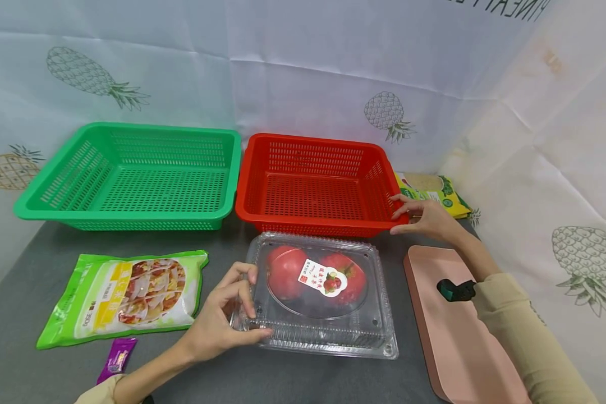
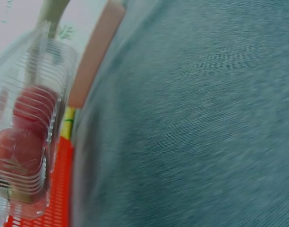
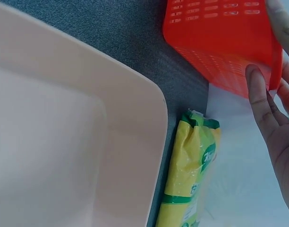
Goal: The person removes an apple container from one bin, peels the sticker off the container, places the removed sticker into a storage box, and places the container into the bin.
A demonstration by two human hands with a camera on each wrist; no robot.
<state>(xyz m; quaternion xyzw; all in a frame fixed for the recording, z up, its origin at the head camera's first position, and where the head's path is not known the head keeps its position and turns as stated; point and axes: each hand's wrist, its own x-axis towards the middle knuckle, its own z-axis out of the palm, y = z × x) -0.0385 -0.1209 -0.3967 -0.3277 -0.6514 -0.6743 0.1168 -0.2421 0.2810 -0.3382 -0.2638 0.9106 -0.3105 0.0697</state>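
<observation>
A clear plastic clamshell box [image 1: 328,331] lies on the grey table and holds two red round fruits [image 1: 286,272] under a label. My left hand [image 1: 249,306] grips its front left corner, with the thumb along the front edge and the fingers curled over the lid. The left wrist view shows the box [image 2: 26,137] from the side, but not the hand. Just behind the box stands an empty red basket [image 1: 313,143]. My right hand [image 1: 401,216] pinches its front right corner, fingers on the rim. In the right wrist view the thumb [image 3: 258,90] presses the basket's outer wall [image 3: 220,42].
An empty green basket [image 1: 126,128] stands left of the red one. A green snack bag [image 1: 126,294] and a small purple sachet [image 1: 116,359] lie front left. A pink tray [image 1: 454,336] lies under my right forearm. A yellow-green packet [image 1: 434,188] sits behind it by the curtain.
</observation>
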